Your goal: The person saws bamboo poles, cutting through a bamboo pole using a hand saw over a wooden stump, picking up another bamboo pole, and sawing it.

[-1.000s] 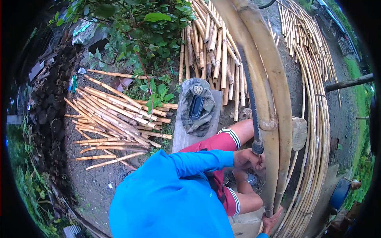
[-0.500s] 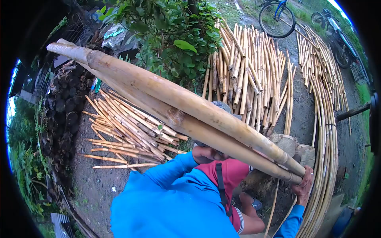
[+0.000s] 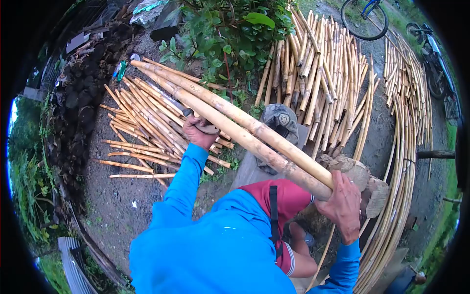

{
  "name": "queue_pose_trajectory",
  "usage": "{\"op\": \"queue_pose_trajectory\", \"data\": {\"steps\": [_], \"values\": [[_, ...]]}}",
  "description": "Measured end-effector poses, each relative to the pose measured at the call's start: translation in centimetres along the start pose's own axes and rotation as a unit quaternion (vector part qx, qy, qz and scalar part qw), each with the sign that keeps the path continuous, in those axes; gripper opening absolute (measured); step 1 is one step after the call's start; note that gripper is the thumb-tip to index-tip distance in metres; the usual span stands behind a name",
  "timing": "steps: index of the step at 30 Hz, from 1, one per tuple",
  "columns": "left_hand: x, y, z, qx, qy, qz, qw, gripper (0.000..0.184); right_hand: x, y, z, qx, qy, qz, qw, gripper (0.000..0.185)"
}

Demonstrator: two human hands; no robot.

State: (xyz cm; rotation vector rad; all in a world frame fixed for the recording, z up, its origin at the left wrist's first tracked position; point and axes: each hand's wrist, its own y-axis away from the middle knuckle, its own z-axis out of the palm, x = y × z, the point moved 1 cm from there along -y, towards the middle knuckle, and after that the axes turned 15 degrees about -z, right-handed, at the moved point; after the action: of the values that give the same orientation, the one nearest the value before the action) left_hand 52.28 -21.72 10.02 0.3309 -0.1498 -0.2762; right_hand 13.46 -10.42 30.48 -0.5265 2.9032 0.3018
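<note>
Two bamboo poles (image 3: 245, 128) lie side by side on a slant across the middle of the view. Around their near ends my right hand (image 3: 342, 203) is closed. My left hand (image 3: 200, 132) is closed on the brown handle of a large knife (image 3: 210, 129). A narrow greyish blade seems to run up and left from it, partly lost against the canes behind. The left hand stays just below the poles, apart from them. Beneath the poles is a dark grey cap (image 3: 281, 122) with a star badge.
Cut bamboo pieces (image 3: 147, 132) lie on the ground at left. A larger bamboo pile (image 3: 323, 73) and long poles (image 3: 404, 171) spread at right. Wooden blocks (image 3: 376, 196) stand beside my right hand. A leafy bush (image 3: 235, 39) and a bicycle wheel (image 3: 364, 17) are farther back.
The poles have come down and their near ends have moved left with my right hand. My left hand, earlier mostly hidden under them, has reached forward and left, showing the knife.
</note>
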Motion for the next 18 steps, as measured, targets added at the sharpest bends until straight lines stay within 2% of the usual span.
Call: {"op": "queue_pose_trajectory", "data": {"steps": [2,3,6,8,9,11,12,13,14,16,17,18], "values": [[0.2,-0.1,-3.6,0.071,0.039,0.007,0.997,0.011,-1.5,-0.8,1.3,-0.020,-0.009,-0.021,1.000,0.053],[0.3,-0.4,-5.4,0.075,0.041,0.005,0.996,0.011,-2.1,-1.4,2.0,-0.033,-0.017,-0.045,0.998,0.053],[1.0,-1.0,-8.7,0.132,0.060,0.040,0.989,0.016,-4.1,-3.3,3.9,-0.087,-0.037,0.002,0.996,0.053],[2.3,-1.1,-9.5,0.183,0.045,0.077,0.979,0.016,-4.5,-4.2,5.5,-0.061,-0.036,-0.024,0.997,0.053],[3.5,-1.3,-10.2,0.174,0.047,0.066,0.981,0.015,-5.0,-5.1,6.1,-0.041,-0.040,-0.040,0.998,0.053],[7.2,-2.2,-11.2,0.183,0.042,0.113,0.976,0.014,-6.6,-7.1,7.3,-0.023,-0.055,-0.056,0.997,0.054],[10.2,-2.9,-12.5,0.156,0.023,0.115,0.981,0.015,-7.7,-8.4,7.8,-0.024,-0.065,-0.056,0.996,0.055],[11.7,-2.7,-10.1,0.190,0.020,0.131,0.973,0.016,-9.0,-10.0,8.3,-0.030,-0.087,-0.061,0.994,0.057],[14.8,-3.4,-10.7,0.174,0.020,0.153,0.973,0.014,-10.2,-11.7,8.7,-0.036,-0.110,-0.067,0.991,0.059],[21.9,-5.4,-13.8,0.164,0.008,0.208,0.964,0.015,-12.6,-14.5,8.7,0.019,-0.184,-0.124,0.975,0.062],[23.1,-5.1,-13.9,0.198,-0.013,0.234,0.952,0.016,-13.2,-14.5,8.5,0.018,-0.184,-0.128,0.974,0.062],[23.2,-4.4,-13.8,0.235,-0.023,0.243,0.941,0.016,-13.7,-14.6,7.9,0.062,-0.248,-0.163,0.953,0.061]]}}
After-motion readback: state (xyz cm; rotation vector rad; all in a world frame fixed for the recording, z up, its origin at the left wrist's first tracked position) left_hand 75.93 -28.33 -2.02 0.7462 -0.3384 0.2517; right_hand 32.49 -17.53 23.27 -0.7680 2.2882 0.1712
